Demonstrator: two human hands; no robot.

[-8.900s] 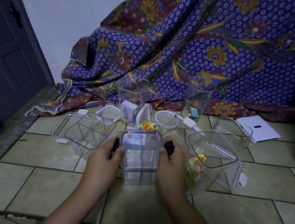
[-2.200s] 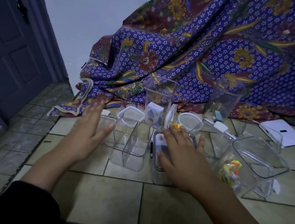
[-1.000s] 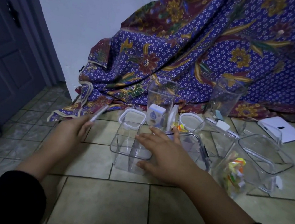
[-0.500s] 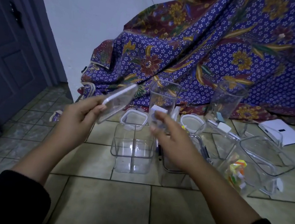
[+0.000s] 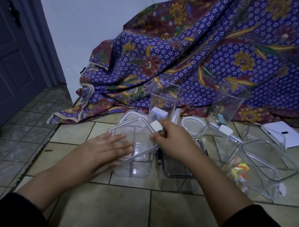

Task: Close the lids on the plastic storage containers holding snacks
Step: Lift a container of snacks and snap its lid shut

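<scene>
A clear square container with inner dividers (image 5: 137,165) stands on the tiled floor in front of me. A clear lid with a white rim (image 5: 134,130) lies skewed on top of it. My left hand (image 5: 103,150) rests flat on the lid's near left part, fingers spread. My right hand (image 5: 173,140) pinches the lid's white latch tab (image 5: 156,125) at the far right corner. Right of it stands a closed container with a black-clipped lid (image 5: 176,172). Further right a large open container (image 5: 259,171) holds colourful snacks (image 5: 240,171).
Behind are a tall square container (image 5: 163,101), a tall round one (image 5: 226,101), loose white-rimmed lids (image 5: 192,123) and a white flat box (image 5: 284,134). A purple patterned cloth (image 5: 213,54) drapes at the back. A dark door (image 5: 2,53) stands at left.
My left hand carried the lid from the floor at left up and down onto the divided container. My right hand left the closed container and took the lid's white tab.
</scene>
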